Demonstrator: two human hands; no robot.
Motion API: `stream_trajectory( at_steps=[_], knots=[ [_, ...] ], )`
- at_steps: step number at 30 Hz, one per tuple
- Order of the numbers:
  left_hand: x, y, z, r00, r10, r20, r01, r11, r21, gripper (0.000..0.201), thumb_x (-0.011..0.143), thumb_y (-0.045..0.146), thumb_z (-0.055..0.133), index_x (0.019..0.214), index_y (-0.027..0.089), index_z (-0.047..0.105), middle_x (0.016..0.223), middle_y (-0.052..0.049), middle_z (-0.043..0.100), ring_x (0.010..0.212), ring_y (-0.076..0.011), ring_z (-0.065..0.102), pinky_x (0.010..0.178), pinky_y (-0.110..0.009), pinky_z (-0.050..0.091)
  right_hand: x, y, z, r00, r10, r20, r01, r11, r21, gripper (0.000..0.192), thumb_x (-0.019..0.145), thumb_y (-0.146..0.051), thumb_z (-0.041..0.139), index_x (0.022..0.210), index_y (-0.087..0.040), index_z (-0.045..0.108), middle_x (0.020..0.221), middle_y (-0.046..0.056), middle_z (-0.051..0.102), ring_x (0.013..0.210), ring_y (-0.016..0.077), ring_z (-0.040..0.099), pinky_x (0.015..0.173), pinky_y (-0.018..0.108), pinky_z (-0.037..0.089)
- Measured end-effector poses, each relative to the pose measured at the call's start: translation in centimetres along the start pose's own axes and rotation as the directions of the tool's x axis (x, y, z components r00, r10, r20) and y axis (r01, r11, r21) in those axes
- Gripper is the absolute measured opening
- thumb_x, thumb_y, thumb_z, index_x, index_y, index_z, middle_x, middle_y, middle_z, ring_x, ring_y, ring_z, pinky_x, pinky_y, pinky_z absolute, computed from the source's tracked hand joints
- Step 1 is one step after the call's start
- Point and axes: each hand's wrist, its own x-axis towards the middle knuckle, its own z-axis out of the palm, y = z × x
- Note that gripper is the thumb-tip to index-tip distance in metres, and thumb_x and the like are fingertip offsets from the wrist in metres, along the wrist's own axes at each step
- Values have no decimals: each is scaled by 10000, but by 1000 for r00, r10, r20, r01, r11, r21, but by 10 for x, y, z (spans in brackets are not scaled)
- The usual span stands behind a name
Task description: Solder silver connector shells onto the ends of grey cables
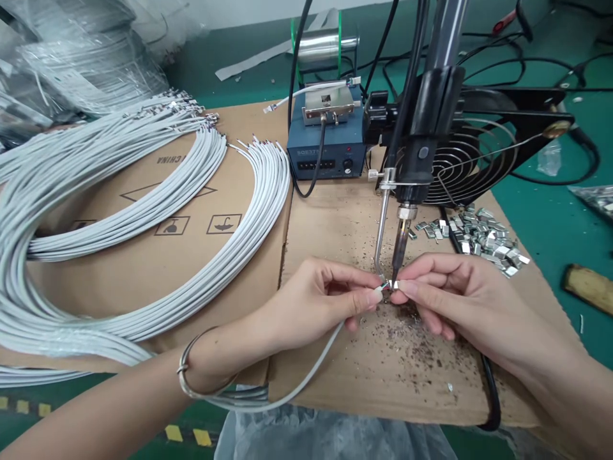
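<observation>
Two bare forearms come in from the lower corners, the left one [119,402] wearing a metal bracelet [182,369] at the wrist. Crumpled translucent plastic [335,437] shows between them at the bottom edge. Both hands meet right of centre, over a cardboard sheet [330,236] speckled with dark debris. The left hand [330,297] has thumb and forefinger pinched together on the end of a light grey cable [316,364], whose thin coloured wires stick out toward the right; the cable loops down and back under the left wrist. The right hand [445,294] pinches a small silvery metal connector [394,285] between thumb and forefinger, its other fingers curled loosely. Wires and connector sit close together, directly below an upright, stand-mounted soldering iron [424,147]. Its tip points down at the connector; whether they touch cannot be told. A slim metal tube [382,223] runs down beside the iron.

To the left, large curved bundles of grey cable [239,255] lie on printed cardboard [191,252]. Behind the hands stands a blue control box [325,147] with a small metal box [325,105] on top, and behind that a spool of solder wire [318,48]. Right of the iron is a black fan [469,156] with a wire guard; in front of it lies a loose heap of metal connectors [488,239].
</observation>
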Motion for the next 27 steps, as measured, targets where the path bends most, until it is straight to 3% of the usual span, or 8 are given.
stream_trajectory(
  at_steps=[11,16,21,27],
  knots=[
    [-1,7,3,1000,-13,-5,13,1000,19,125,761,76,605,657,95,672,436,65,518,397,-28,434,446,-135,382,-1,0,-1,999,-30,14,30,1000,-4,122,720,-293,700,713,-174,676,603,26,663,330,20,376,308,133,270],
    [-1,7,4,1000,-19,-24,20,998,58,114,767,113,610,679,88,679,449,57,526,410,-36,441,437,-144,370,1,0,0,999,-31,-17,30,999,-30,100,709,-274,704,706,-179,671,511,-3,626,317,33,380,298,142,265],
    [0,5,3,999,-30,-15,31,997,71,106,773,114,605,709,81,683,449,55,525,417,-34,437,438,-139,366,0,1,0,999,-40,-29,39,998,-39,116,691,-274,713,702,-172,659,616,37,685,318,37,399,291,157,268],
    [0,6,2,1000,-28,-9,29,999,39,89,757,114,617,697,87,678,502,49,544,414,-34,443,449,-157,379,-1,1,1,998,-50,-25,49,998,-37,129,695,-281,714,707,-161,668,562,30,657,319,34,382,294,154,258]
  ],
)
